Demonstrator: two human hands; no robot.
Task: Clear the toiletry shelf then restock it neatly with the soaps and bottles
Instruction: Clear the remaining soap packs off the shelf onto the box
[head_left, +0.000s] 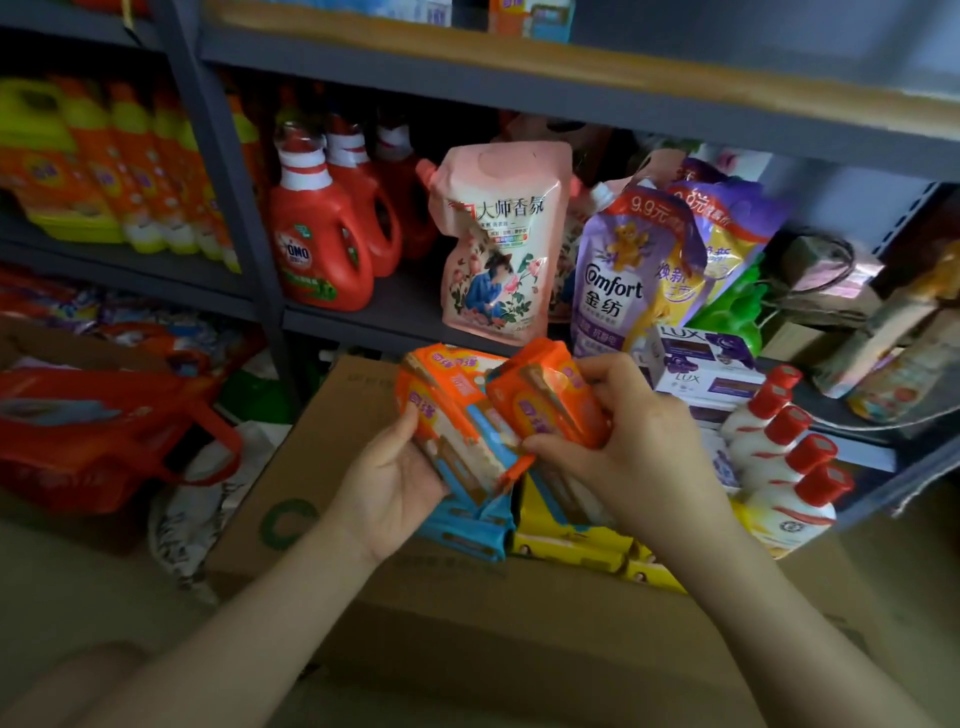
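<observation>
Soap packs (457, 415) sit in both hands above the box (332, 467): left hand (395, 483) closed on a fanned orange-and-blue bundle, right hand (628, 441) closed on one orange pack, touching it. Long axes tilt up-left. Shelf (395, 317) lies just beyond, nearer the right grip.

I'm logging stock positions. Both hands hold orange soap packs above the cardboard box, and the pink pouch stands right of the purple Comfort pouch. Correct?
Not quite. In the head view the pink pouch stands left of the purple Comfort pouch. The left hand and right hand do hold orange soap packs above the cardboard box.
</observation>
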